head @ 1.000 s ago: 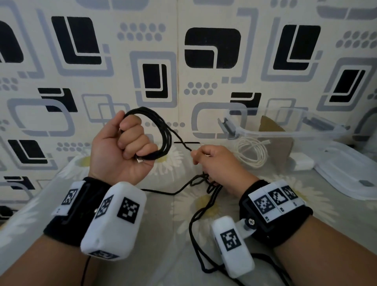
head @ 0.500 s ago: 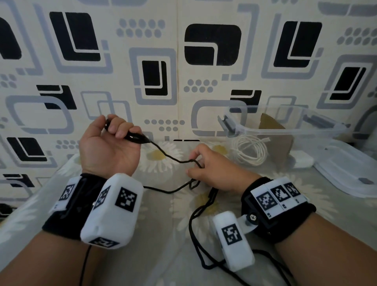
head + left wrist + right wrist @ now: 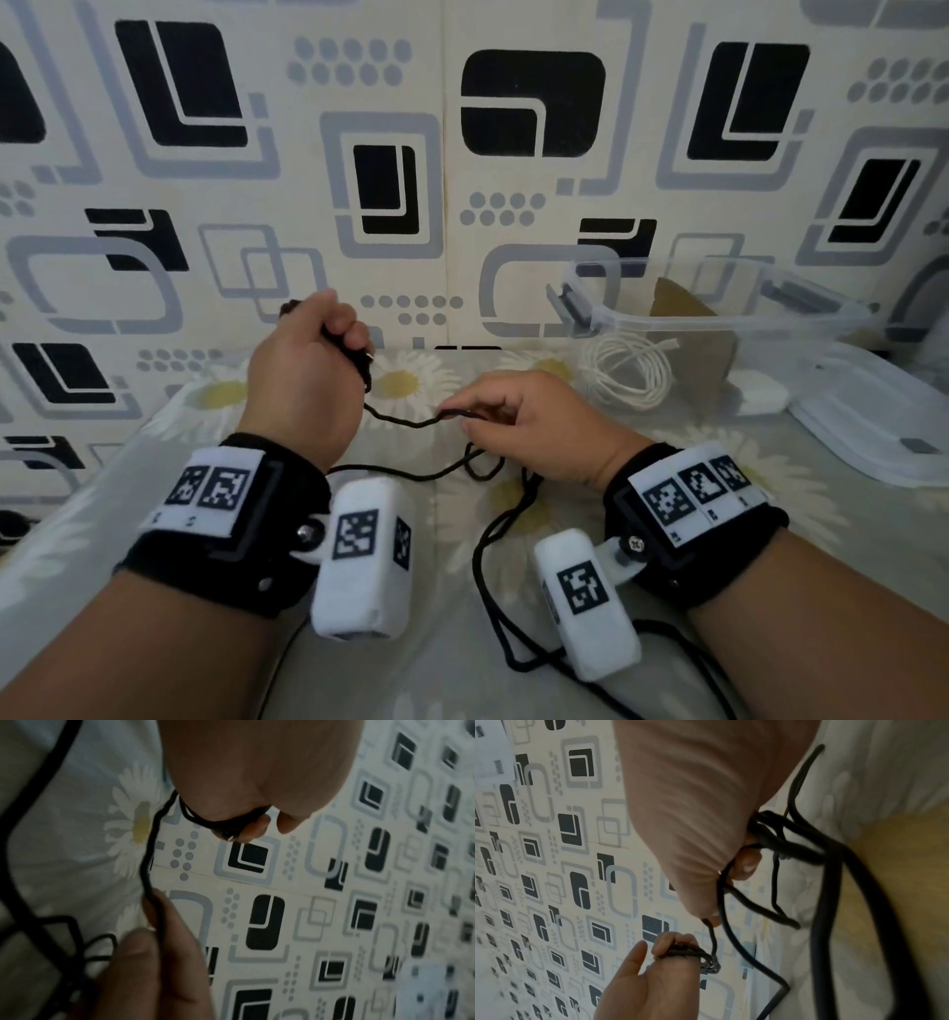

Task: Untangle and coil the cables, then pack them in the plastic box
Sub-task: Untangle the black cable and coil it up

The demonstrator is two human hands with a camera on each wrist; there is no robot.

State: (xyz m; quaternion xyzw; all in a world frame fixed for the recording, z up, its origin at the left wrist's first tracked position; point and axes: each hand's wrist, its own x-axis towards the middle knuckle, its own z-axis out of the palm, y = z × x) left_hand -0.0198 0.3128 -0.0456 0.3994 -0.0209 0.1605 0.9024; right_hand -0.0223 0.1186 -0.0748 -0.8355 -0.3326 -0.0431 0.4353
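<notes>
Left hand [image 3: 303, 370] has rolled from palm-up to knuckles-up since half a second ago, fingers curled tight on the small bundle of black cable [image 3: 405, 419]; another wrap likely going on. Right hand [image 3: 534, 426] pinches the free run just beside it, over the flowered cloth [image 3: 411, 383]. Much cable lies loose and tangled; plastic box [image 3: 719, 313] already holds a coiled white cable [image 3: 629, 377].

No legible text, brand, number or label appears in any view. The only signs are black-and-white square fiducial markers: on the white band of the left wrist strap [image 3: 205, 488], on the white left wrist camera housing [image 3: 362, 555], on the white band of the right wrist strap [image 3: 693, 493] and on the white right wrist camera housing [image 3: 585, 611]. Small marks beneath the band markers are too small to read.
</notes>
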